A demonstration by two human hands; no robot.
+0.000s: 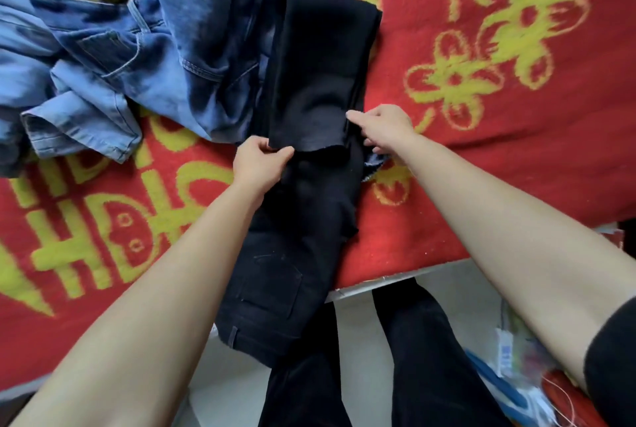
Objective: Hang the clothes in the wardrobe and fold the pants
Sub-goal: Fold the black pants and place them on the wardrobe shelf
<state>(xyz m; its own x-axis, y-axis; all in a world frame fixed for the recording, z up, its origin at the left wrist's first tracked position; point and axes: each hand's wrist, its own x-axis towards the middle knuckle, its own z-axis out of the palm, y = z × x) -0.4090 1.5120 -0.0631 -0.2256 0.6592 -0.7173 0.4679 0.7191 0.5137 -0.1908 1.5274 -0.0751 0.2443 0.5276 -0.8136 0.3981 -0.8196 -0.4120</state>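
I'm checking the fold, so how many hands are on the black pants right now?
2. The left hand pinches the folded-over hem of the black pants at its left corner; the right hand pinches the same hem at its right edge. Neither is hidden.

1. Both bare forearms reached forward from the bottom corners, converging toward the middle.
2. The left hand point(260, 165), back up, pinched the hem of the black pants point(320, 58) between thumb and curled fingers.
3. The right hand point(383, 127) gripped the same hem's opposite corner, a finger stretched along the fabric.
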